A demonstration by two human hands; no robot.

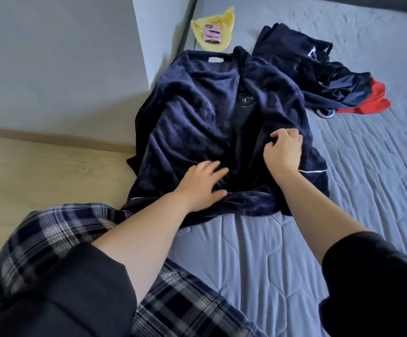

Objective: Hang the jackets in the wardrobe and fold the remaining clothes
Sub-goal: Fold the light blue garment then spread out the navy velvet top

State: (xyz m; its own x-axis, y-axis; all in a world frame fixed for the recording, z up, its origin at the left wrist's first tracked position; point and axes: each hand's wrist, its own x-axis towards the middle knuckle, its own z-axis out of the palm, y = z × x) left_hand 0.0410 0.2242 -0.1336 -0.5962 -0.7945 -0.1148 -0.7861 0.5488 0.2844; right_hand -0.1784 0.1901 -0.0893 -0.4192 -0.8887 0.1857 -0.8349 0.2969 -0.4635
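- The left hand point(203, 184) is laid flat on the navy fleece robe point(197, 113), its fingers point(215, 167) spread and nearly straight; nothing is gripped, the cloth is only pressed down near the lower hem.
- From those fingers the bulk of the robe is seen to stretch up and away, collar at the far end, hem at the near end; its long axis is thus run from the person outward across the grey bed point(343, 186).
- The right hand point(283, 152) is curled, a fold of the robe's right front edge apparently pinched between thumb and fingers; this hand is judged nearer to the panel to be folded next.
- Beyond and right of the right hand's fingers, a dark garment pile point(319, 76) with red cloth point(374, 99) is left unfolded.
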